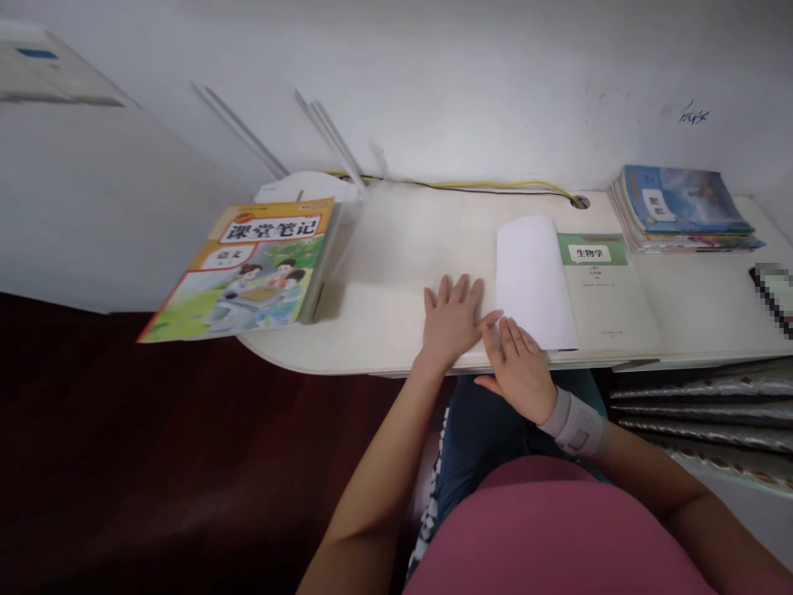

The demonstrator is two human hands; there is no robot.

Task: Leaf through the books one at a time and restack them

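Observation:
A biology textbook (598,297) lies open at its title page on the white desk. Its blank white leaf (533,281) curls up on the left side. My left hand (451,324) is spread flat just left of that leaf, palm down; whether desk or paper lies under it I cannot tell. With fingers stretched out, my right hand (519,370) rests at the desk's front edge, its fingertips by the lower left corner of the leaf and close to my left thumb. Neither hand grips anything visible. A grey band (576,423) wraps my right wrist.
A stack of workbooks (260,273) overhangs the desk's left end, in front of a white router (303,185) with antennas. At the back right is another book stack (685,202). A phone (774,293) lies far right. Cables (471,185) run along the wall.

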